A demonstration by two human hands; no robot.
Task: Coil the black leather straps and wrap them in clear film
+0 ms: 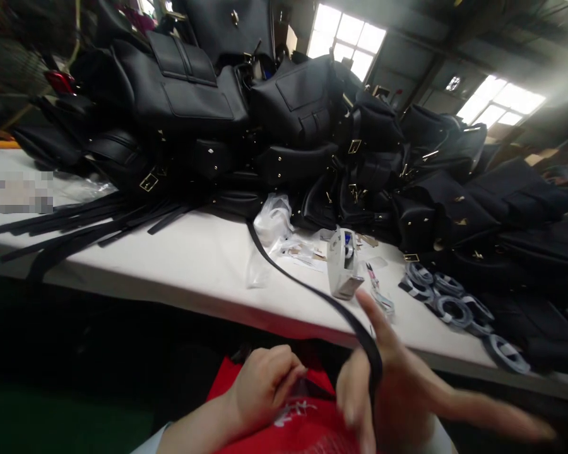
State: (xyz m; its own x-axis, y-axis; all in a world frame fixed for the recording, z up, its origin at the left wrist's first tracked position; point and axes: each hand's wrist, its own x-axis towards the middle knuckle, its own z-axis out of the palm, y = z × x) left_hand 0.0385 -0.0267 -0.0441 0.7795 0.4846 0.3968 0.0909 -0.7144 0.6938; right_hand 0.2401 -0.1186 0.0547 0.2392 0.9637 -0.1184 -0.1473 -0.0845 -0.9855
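Observation:
A long black strap point(307, 287) runs from the bags at the back, over the table's front edge, to my right hand point(400, 381). It passes between the fingers of that hand. Index finger and thumb are stretched out, while the other fingers bend around the strap; the hand is partly blurred. Low in the middle, my left hand point(267, 381) is closed in a pinch in front of a red apron point(284, 429). A dark strip shows at its fingertips and leads toward my right hand; it looks like part of the strap, though the grip itself is hidden.
Black handbags point(194, 88) are piled along the back of the white table point(199, 252). A tape dispenser point(343, 265), snippers point(372, 274) and a plastic bag point(273, 217) lie ahead. Coiled grey rolls point(454, 310) are at right, loose black straps point(85, 230) at left.

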